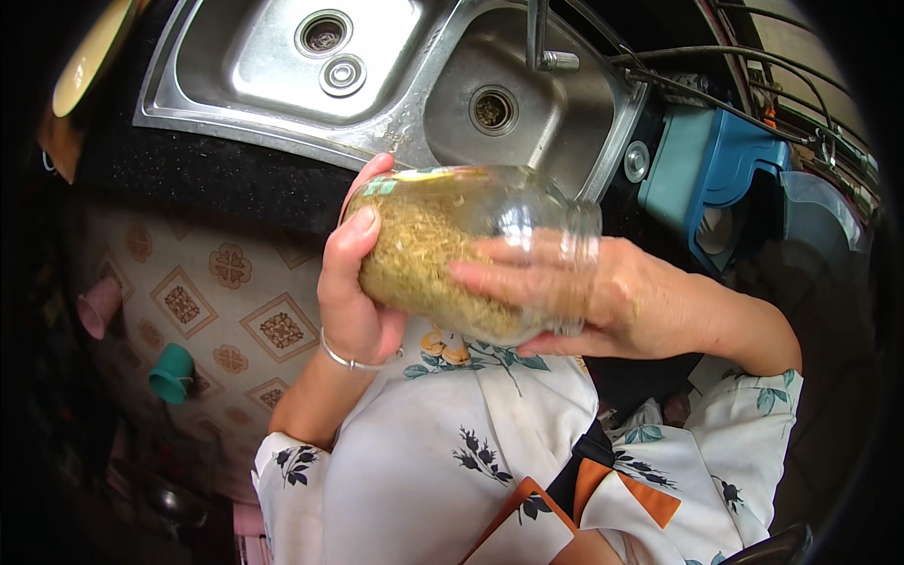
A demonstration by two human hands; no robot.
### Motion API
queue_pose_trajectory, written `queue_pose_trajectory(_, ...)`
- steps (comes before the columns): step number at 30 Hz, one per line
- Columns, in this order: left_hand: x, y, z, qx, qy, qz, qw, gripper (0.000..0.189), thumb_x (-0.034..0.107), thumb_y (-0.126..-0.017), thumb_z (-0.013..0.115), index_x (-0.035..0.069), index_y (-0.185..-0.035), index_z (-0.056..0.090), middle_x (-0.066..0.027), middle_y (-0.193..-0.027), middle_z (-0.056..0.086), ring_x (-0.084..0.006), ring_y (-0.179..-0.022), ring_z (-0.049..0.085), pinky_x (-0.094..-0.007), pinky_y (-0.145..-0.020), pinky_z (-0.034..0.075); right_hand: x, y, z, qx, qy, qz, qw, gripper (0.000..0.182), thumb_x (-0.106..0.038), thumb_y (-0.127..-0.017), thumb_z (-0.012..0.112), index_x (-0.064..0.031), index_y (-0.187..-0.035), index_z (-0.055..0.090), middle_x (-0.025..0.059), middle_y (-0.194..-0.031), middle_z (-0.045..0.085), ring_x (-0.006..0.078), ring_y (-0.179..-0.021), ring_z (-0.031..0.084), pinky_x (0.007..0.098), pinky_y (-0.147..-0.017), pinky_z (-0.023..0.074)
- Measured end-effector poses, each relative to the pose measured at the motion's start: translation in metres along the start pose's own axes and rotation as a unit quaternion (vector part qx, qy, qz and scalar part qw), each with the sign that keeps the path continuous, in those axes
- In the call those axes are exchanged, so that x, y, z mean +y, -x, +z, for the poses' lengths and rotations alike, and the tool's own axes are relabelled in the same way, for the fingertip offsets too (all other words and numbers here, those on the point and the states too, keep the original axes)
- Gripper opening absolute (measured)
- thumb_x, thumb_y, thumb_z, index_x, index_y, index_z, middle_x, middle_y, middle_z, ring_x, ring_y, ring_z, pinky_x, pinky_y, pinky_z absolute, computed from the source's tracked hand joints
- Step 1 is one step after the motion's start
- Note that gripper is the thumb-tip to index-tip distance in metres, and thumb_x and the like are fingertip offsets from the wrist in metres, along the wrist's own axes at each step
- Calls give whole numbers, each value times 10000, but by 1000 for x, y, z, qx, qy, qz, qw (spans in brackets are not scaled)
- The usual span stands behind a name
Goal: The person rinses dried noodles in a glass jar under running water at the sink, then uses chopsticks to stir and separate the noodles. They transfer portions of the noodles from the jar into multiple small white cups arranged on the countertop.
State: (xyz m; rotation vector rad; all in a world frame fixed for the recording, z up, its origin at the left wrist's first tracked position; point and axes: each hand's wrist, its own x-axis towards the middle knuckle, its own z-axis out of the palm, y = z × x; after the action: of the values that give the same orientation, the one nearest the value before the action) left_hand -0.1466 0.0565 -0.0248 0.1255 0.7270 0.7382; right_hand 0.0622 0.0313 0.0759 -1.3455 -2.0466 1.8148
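Observation:
A large glass jar (487, 247) lies tilted on its side in front of my body, its mouth towards the right. Yellow-green shredded material (424, 261) fills much of its lower side. My left hand (360, 282), with a bangle at the wrist, grips the jar's base, thumb on top. Fingers of my right hand (607, 296) reach through the mouth and show through the glass against the shreds, while the thumb stays outside below the rim. Whether these fingers pinch any shreds cannot be told.
Beyond the jar is a double steel sink (395, 134) with a faucet (540, 42). A loose drain strainer (342, 75) lies in the left basin. A blue plastic container (734, 169) stands right. Pink (100, 305) and green (171, 373) cups are at left, near patterned flooring.

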Motion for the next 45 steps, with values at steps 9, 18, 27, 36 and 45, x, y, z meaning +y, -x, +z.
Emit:
queue_pose_trajectory(9,0,29,9,-19,-80,38,996,664,346,-871,460,30,-1437,319,-127,-1270,532,-234,-1183,525,-381,-1035,405,23,-2,8,-69,-122,-99,985,609,-76,-837,653,-71,-1405,433,149,-1425,433,353,-1298,437,421,-1062,385)
queue_pose_trajectory(18,-3,8,-4,15,-25,22,999,600,257,-879,514,21,-1403,340,-124,-1252,523,-230,-1182,508,-369,-1035,394,8,12,12,102,2,23,994,611,-94,-791,716,-73,-1348,466,149,-1196,588,300,-1030,617,393,-871,530)
queue_pose_trajectory(27,-7,14,-7,9,0,6,1000,654,279,-851,520,10,-1415,327,-156,-1256,532,-255,-1166,533,-393,-1030,409,12,0,18,-84,-65,-66,992,600,-157,-896,590,-38,-1408,302,211,-1130,556,403,-951,573,424,-833,493)
queue_pose_trajectory(36,-7,28,1,-14,-77,57,995,817,331,-799,551,-20,-1460,222,-194,-1268,514,-274,-1176,531,-382,-1021,415,4,-8,22,-38,-106,-57,992,1015,-332,-791,737,19,-1501,103,261,-1481,248,422,-1332,306,449,-1097,279)
queue_pose_trajectory(45,-5,39,5,19,-91,52,994,860,345,-779,557,-18,-1470,196,-197,-1323,467,-304,-1206,509,-419,-1043,396,23,-24,24,-49,-155,-209,964,837,-169,-780,593,-22,-1494,182,275,-1329,379,423,-1191,431,428,-988,379)
